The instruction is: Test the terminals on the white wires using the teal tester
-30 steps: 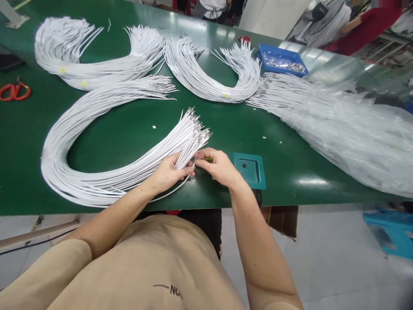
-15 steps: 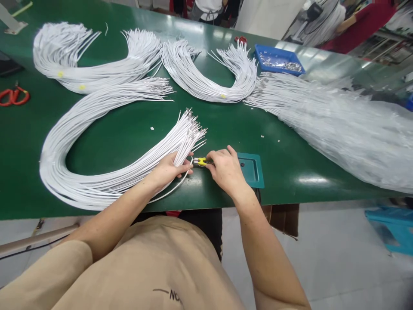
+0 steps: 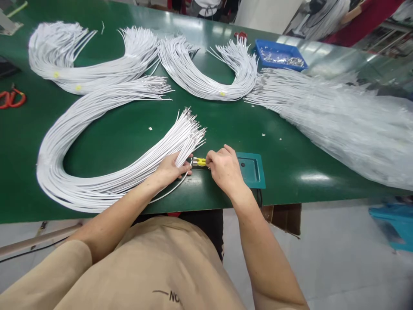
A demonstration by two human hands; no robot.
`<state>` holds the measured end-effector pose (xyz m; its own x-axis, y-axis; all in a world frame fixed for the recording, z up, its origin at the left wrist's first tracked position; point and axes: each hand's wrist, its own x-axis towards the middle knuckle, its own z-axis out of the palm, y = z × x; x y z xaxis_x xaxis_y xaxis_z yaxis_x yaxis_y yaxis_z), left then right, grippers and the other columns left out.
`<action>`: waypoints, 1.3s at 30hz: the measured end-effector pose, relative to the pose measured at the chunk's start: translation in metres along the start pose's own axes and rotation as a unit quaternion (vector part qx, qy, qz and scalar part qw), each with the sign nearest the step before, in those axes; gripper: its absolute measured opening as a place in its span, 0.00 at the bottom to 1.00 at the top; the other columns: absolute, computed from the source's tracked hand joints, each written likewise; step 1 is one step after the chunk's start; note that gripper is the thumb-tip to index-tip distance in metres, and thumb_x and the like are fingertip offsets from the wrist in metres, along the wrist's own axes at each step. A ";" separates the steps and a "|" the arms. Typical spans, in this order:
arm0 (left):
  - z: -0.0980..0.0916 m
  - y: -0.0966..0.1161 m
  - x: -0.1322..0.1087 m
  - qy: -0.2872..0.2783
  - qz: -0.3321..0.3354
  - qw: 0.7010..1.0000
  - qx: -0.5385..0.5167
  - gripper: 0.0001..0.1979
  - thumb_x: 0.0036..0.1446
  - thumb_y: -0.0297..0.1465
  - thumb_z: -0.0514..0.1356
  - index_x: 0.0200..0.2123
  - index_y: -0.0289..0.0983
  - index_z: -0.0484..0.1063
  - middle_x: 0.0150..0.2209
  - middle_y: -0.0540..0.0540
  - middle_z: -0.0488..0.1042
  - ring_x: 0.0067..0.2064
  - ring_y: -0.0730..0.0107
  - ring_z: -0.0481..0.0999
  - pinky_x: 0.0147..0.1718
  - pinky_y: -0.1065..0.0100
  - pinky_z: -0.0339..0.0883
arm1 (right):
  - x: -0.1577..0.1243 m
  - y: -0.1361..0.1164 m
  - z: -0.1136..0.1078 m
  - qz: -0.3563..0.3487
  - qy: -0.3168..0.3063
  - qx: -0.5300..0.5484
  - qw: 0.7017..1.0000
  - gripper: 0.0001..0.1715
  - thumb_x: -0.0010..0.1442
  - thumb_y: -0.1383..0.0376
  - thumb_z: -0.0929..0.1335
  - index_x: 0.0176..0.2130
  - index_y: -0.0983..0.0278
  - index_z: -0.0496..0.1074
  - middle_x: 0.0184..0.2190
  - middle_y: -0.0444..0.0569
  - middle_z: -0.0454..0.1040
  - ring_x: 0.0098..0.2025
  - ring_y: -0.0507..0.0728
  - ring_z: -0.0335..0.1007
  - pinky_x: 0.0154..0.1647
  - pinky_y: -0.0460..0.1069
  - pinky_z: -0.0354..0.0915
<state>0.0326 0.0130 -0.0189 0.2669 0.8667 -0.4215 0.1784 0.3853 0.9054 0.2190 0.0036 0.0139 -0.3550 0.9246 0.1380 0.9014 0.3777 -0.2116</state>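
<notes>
My left hand point(image 3: 169, 170) is closed round the end of a big curved bundle of white wires point(image 3: 97, 172), just behind their metal-tipped ends point(image 3: 192, 127). One loose white wire point(image 3: 171, 191) runs under that hand toward my right hand. My right hand point(image 3: 222, 168) pinches a small yellow piece point(image 3: 200, 162) at that wire's tip, right next to my left thumb. Both hands rest on the green table point(image 3: 129, 129), close to its front edge. A teal fixture block point(image 3: 251, 168) sits just right of my right hand.
More white wire bundles point(image 3: 200, 73) lie across the back of the table, and a large heap point(image 3: 338, 120) fills the right side. A blue tray point(image 3: 279, 55) of small metal parts stands at the back. Red scissors point(image 3: 11, 98) lie at the far left. Other people stand beyond the table.
My right hand has slid a little to the right, and the yellow piece now shows between my hands. My left hand has stayed on the bundle.
</notes>
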 end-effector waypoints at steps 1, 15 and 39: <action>0.000 -0.001 0.000 -0.004 0.000 1.000 0.002 0.21 0.49 0.31 0.64 0.48 0.37 0.68 0.32 0.50 0.71 0.32 0.67 0.79 0.19 0.77 0.59 | -0.001 0.000 0.000 0.001 0.000 0.003 1.000 0.12 0.53 0.77 0.63 0.30 0.62 0.70 0.24 0.45 0.71 0.34 0.56 0.65 0.60 0.56 0.51; -0.010 -0.002 -0.005 -0.001 0.041 0.997 -0.063 0.25 0.46 0.32 0.67 0.48 0.35 0.69 0.29 0.52 0.71 0.28 0.75 0.72 0.22 0.75 0.60 | -0.033 -0.065 0.013 -0.062 0.065 0.099 0.991 0.13 0.65 0.67 0.59 0.37 0.65 0.71 0.34 0.51 0.74 0.38 0.57 0.63 0.39 0.52 0.56; -0.008 0.007 -0.065 -0.028 0.034 0.992 -0.118 0.14 0.48 0.35 0.68 0.37 0.35 0.74 0.30 0.48 0.77 0.33 0.72 0.75 0.35 0.71 0.66 | -0.015 -0.056 -0.010 0.212 0.079 0.472 0.852 0.15 0.58 0.53 0.66 0.31 0.62 0.70 0.22 0.41 0.71 0.23 0.49 0.63 0.27 0.45 0.58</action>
<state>0.0085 -0.0379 0.0147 0.3244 0.8764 -0.3559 -0.0664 0.3964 0.9157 0.1761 -0.0321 0.0332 0.0567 0.9979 -0.0318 0.3128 -0.0480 -0.9486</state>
